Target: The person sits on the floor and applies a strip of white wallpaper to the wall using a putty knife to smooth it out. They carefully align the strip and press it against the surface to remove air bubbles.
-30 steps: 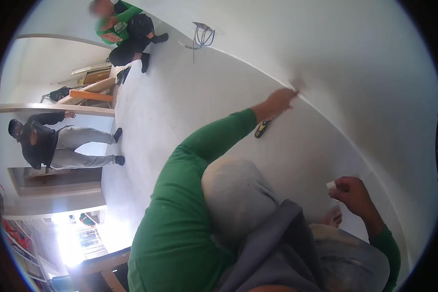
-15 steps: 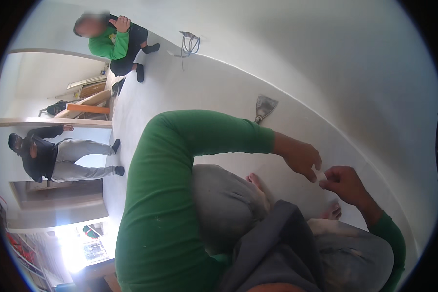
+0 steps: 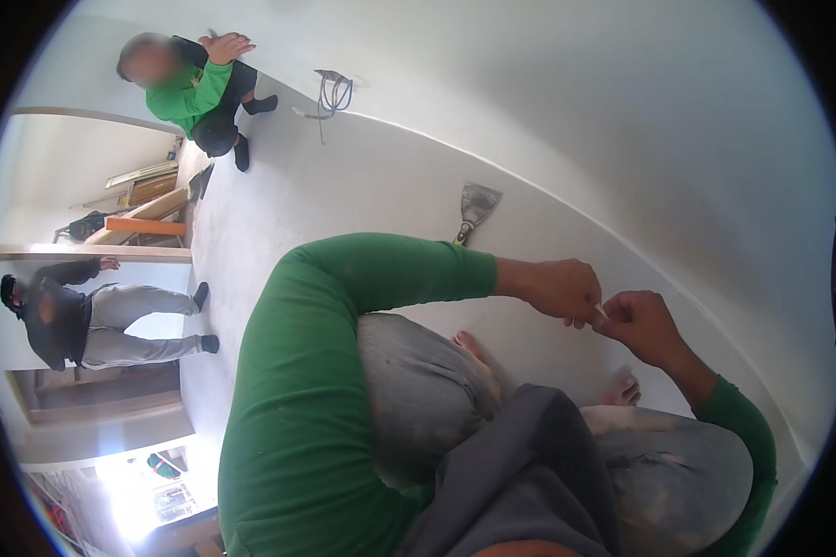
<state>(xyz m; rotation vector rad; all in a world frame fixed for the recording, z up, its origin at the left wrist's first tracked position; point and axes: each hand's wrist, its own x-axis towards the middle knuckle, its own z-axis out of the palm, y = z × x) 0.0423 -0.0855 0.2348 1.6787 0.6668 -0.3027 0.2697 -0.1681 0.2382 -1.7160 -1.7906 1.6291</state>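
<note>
The doorway is showing its wooden frame in a white wall. Inside the doorway, boards are leaning in a loose pile, with an orange bar lying in front of them. Beside the doorway, past a stretch of that wall, a recess is opening; farther from the doorway, daylight is glaring through a bright opening. A pale floor is spreading out before the doorway. Across it from the doorway, a long wall is curving in the lens, meeting the floor along a white line and carrying a soft shadow, while looped cable is showing at its foot.
</note>
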